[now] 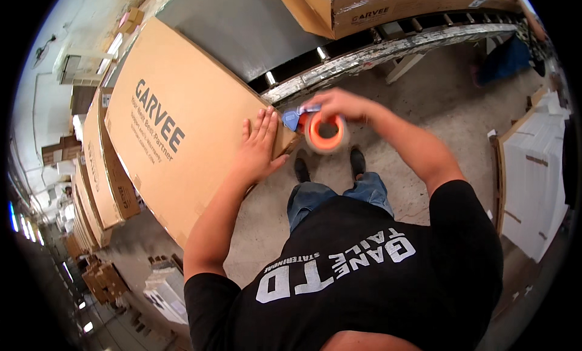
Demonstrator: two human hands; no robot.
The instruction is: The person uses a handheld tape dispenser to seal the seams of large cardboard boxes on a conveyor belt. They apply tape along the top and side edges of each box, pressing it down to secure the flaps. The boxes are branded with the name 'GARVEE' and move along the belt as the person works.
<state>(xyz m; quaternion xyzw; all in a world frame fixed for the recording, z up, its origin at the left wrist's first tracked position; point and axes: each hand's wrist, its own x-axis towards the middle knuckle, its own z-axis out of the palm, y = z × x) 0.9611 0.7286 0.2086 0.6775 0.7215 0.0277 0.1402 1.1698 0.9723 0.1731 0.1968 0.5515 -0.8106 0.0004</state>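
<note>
– "Counts?"
– "One bare left hand, one bare right hand, one orange-cored tape roll, one blue tape dispenser, two dark shoes."
– "Cardboard?"
– "One large flat brown box, one brown carton near the edge of the worn roller conveyor. Left carton row: too crowded."

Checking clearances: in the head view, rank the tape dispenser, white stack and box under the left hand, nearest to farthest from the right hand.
1. Tape dispenser: in the right hand.
2. Box: left, under the left hand.
3. White stack: far right.
</note>
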